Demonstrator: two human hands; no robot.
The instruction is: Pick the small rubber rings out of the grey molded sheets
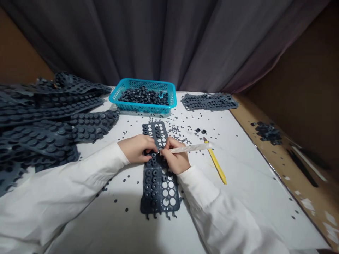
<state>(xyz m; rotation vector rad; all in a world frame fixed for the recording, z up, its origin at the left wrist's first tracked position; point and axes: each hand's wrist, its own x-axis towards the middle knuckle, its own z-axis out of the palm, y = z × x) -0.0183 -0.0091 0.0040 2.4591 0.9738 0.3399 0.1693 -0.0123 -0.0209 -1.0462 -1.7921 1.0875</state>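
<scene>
A dark moulded rubber sheet (pixel 153 188) lies lengthwise in front of me, with round holes showing white on one side and raised black rings on the other. My left hand (pixel 140 149) rests on its left edge, fingers bent and pressed around the edge at the rings. In my right hand (pixel 176 155) is a slim tool with a white wrapped handle (pixel 193 147), pinched like a pen and pointing left. Its tip meets the sheet beside my left fingertips, where the fingers partly hide it. A yellow-handled knife (pixel 216 163) lies to the right.
A blue basket (pixel 143 107) of small black pieces stands at the back. Dark studded sheets (pixel 34 109) are piled left; perforated sheets (pixel 210 101) lie back right. Small black discs litter the white table (pixel 251 197). Black scraps (pixel 267 132) sit on the brown surface right.
</scene>
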